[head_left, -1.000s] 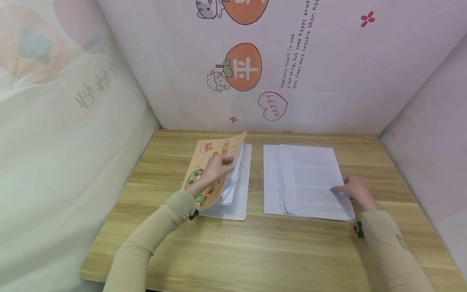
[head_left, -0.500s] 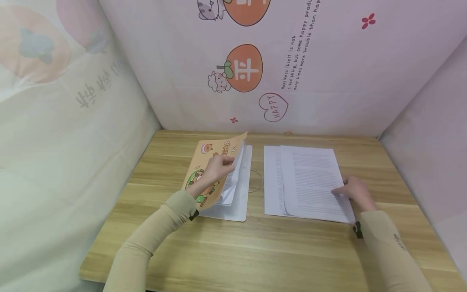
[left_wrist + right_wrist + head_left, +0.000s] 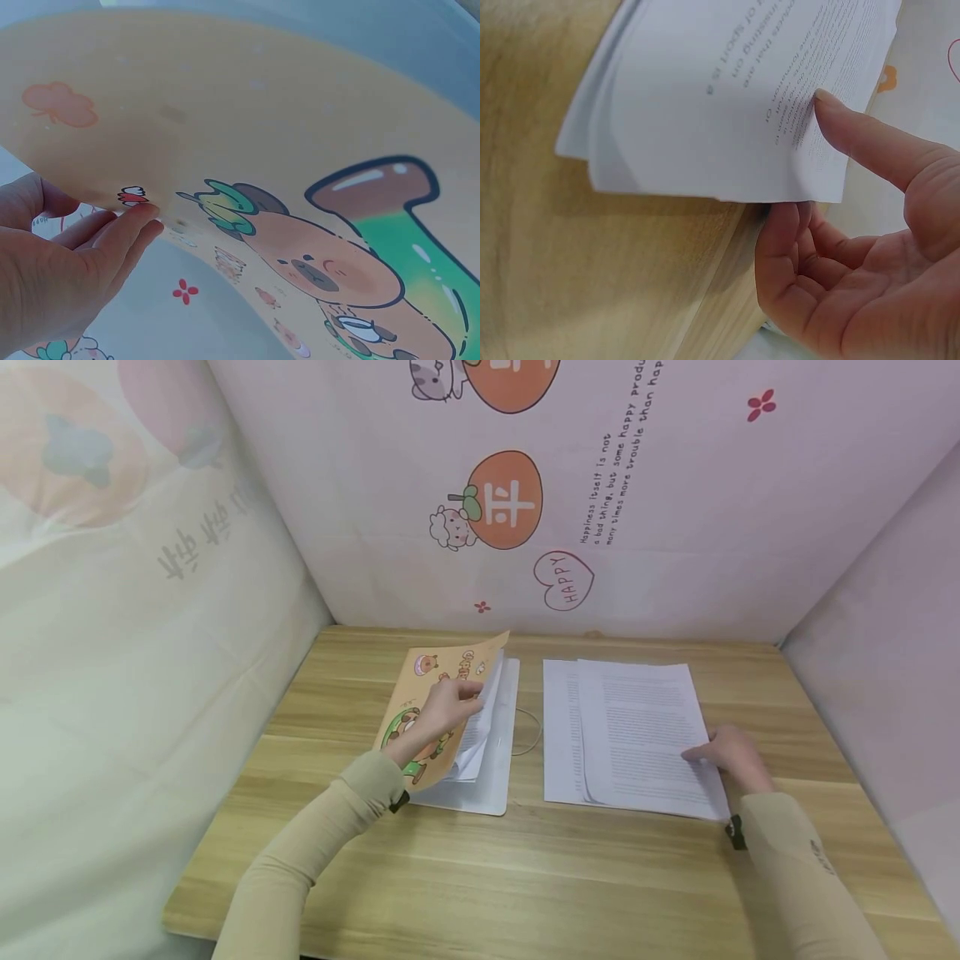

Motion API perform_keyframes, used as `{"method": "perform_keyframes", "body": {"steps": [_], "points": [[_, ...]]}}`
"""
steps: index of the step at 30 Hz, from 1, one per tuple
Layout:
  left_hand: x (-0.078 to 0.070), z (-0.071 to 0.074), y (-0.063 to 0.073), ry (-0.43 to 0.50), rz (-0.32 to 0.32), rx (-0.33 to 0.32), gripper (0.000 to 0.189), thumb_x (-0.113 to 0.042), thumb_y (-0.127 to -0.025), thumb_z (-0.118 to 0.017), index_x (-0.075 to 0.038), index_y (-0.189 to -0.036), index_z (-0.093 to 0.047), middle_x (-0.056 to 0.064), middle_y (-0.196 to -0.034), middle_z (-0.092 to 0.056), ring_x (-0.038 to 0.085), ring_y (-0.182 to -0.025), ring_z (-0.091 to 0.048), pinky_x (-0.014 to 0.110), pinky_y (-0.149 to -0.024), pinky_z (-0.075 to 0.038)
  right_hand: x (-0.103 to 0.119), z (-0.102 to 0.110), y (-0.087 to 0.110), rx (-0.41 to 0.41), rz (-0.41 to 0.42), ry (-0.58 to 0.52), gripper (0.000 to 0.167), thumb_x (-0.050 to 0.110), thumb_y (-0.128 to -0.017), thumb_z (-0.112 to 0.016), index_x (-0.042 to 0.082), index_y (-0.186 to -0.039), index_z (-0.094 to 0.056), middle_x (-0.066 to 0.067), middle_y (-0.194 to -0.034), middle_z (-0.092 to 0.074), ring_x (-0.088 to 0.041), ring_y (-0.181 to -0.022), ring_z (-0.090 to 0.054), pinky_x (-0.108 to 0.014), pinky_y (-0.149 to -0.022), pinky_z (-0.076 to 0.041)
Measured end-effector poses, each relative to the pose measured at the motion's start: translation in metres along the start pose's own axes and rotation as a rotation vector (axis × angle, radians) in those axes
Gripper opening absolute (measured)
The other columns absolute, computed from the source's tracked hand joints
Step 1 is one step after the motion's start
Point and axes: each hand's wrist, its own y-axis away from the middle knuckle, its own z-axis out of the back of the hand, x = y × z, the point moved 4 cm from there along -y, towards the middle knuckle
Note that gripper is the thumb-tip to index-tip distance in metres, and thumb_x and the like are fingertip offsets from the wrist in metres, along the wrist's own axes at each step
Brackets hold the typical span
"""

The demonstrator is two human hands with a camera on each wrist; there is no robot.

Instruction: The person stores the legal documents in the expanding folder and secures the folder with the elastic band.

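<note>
My left hand (image 3: pixel 442 708) pinches the free edge of a folder's orange, cartoon-printed cover (image 3: pixel 450 664), holding it raised at a slant. Under the cover, white printed sheets (image 3: pixel 480 735) show over the folder's pale inner back (image 3: pixel 495 789). The left wrist view has the thumb and fingers (image 3: pixel 139 225) at the cover's edge. To the right, my right hand (image 3: pixel 731 756) grips the right edge of a stack of printed papers (image 3: pixel 645 735). In the right wrist view its thumb (image 3: pixel 855 131) lies on the top sheet, with the other fingers curled underneath.
A thin elastic cord (image 3: pixel 538 731) loops out from the folder's right side towards the papers. The wooden table (image 3: pixel 480 877) is bounded by a printed cloth wall (image 3: pixel 637 585) behind, with cloth on the left and right too.
</note>
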Motion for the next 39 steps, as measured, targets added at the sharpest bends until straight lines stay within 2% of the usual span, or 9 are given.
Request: {"method": "perform_keyframes", "body": {"steps": [8,16,24,32,35,39], "points": [[-0.0006,-0.0002,-0.0001,0.000,-0.003,0.002,0.043,-0.013,-0.092,-0.061,0.001,-0.133,-0.060,0.014,-0.137,-0.063,0.030,-0.129,-0.059,0.041,-0.106,-0.051,0.0017,-0.0004,0.0016,-0.002,0.014,-0.001,0.055,0.024,-0.081,-0.075,-0.020,-0.110,-0.060,-0.032,-0.101,-0.065,-0.034,-0.086,-0.061,-0.036,-0.068,-0.049],[0.0005,0.0000,-0.0015,-0.015,-0.018,-0.009,0.042,-0.013,-0.093,-0.060,0.000,-0.132,-0.061,0.015,-0.135,-0.064,0.031,-0.128,-0.060,0.041,-0.105,-0.052,0.0033,-0.0010,0.0014,-0.014,0.020,-0.008,0.048,0.022,-0.082,-0.074,-0.018,-0.105,-0.059,-0.025,-0.091,-0.065,-0.028,-0.078,-0.058,-0.030,-0.062,-0.045],[0.0002,0.0003,-0.0002,-0.002,-0.014,-0.006,0.042,-0.013,-0.092,-0.062,0.000,-0.132,-0.061,0.015,-0.136,-0.064,0.031,-0.128,-0.060,0.041,-0.106,-0.051,0.0042,-0.0022,0.0018,-0.003,0.032,-0.025,0.063,0.020,-0.083,-0.072,-0.023,-0.122,-0.048,-0.039,-0.114,-0.058,-0.043,-0.095,-0.062,-0.043,-0.073,-0.051],[0.0008,-0.0003,-0.0009,-0.009,-0.023,-0.008,0.042,-0.013,-0.093,-0.061,0.000,-0.132,-0.061,0.015,-0.136,-0.064,0.030,-0.128,-0.060,0.041,-0.105,-0.052,0.0030,-0.0025,0.0005,0.010,0.046,-0.038,0.067,0.019,-0.083,-0.072,-0.023,-0.127,-0.045,-0.042,-0.120,-0.055,-0.048,-0.101,-0.061,-0.049,-0.078,-0.053],[0.0006,-0.0002,-0.0007,-0.014,-0.023,-0.008,0.042,-0.013,-0.093,-0.061,0.000,-0.132,-0.061,0.015,-0.136,-0.064,0.030,-0.128,-0.060,0.041,-0.105,-0.051,0.0026,-0.0032,0.0009,0.011,0.064,-0.043,0.066,0.019,-0.083,-0.072,-0.023,-0.127,-0.046,-0.042,-0.120,-0.056,-0.049,-0.102,-0.061,-0.049,-0.078,-0.053],[0.0011,-0.0001,-0.0006,-0.012,-0.019,-0.004,0.042,-0.013,-0.093,-0.061,0.000,-0.133,-0.060,0.015,-0.137,-0.063,0.030,-0.129,-0.059,0.041,-0.106,-0.051,0.0029,-0.0025,0.0012,-0.006,0.076,-0.028,0.059,0.020,-0.082,-0.072,-0.023,-0.118,-0.052,-0.039,-0.110,-0.061,-0.043,-0.092,-0.063,-0.043,-0.073,-0.052]]}}
